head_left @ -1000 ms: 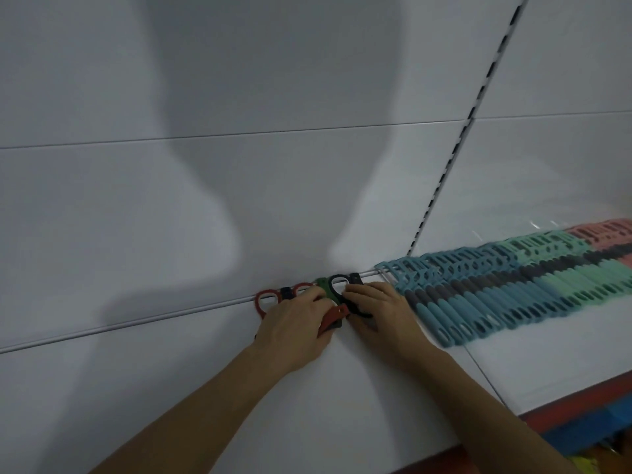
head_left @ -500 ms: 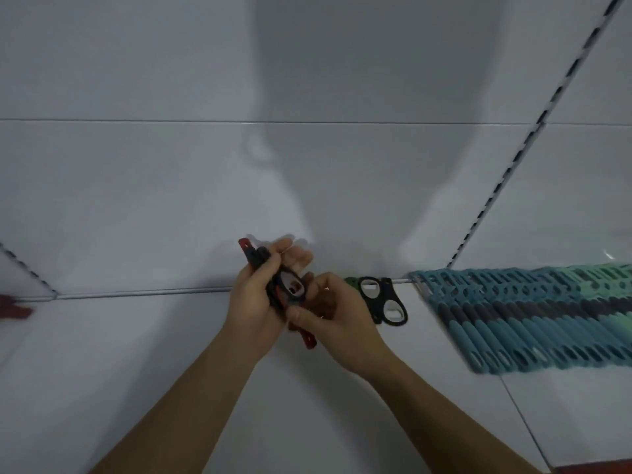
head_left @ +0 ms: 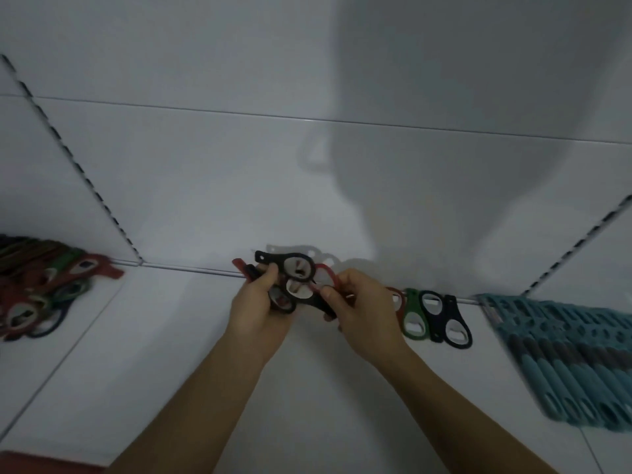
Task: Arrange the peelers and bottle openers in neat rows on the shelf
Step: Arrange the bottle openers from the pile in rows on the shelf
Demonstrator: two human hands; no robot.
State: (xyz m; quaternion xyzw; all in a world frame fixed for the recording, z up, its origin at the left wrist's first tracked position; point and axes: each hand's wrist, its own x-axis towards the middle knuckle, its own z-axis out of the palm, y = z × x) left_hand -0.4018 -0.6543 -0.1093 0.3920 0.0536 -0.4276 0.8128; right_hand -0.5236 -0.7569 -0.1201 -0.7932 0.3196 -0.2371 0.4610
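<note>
My left fingers [head_left: 268, 273] are curling round a small bunch of bottle openers [head_left: 297, 268], black and red ones fanning out above the palm, and my right thumb and fingertips [head_left: 328, 295] are pinching the lower end of one black opener in that bunch, ready to draw it free. My left hand [head_left: 256, 309] and right hand [head_left: 364, 313] are hovering over the white shelf [head_left: 307, 398] near its back edge, so the bunch is not touching the surface. Just beside my right hand a short row [head_left: 434, 318] is lying against the back: red, green, then two black openers, overlapping and leaning the same way. Further right the teal peelers [head_left: 561, 357] are lying in a long tidy line, and well off to the left a loose heap [head_left: 44, 285] of red, green and black openers is waiting. To do this step well, I am thinking I should slide one opener out cleanly without dragging its neighbours along, turn its rings the same way as the laid ones, and set it touching the red end of the row at the same slant, top against the back edge, holding the rest firmly so none is slipping out.
</note>
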